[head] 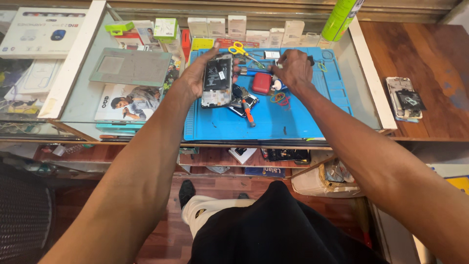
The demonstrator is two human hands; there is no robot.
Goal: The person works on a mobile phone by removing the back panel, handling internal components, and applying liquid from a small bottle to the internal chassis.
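Opened phone [217,80], back cover off and insides showing, sits upright in the left hand [200,73], fingers clamped on its long edges above the blue mat [293,117]. It looks light, stiff and fragile; edges seem the safest hold. Right hand [293,71] curls over small tools near a red case [262,83]; its grip is unclear.

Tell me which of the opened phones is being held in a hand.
The opened phone over the blue mat, gripped upright by the left hand. The other opened phone lies untouched on the wooden counter at far right.
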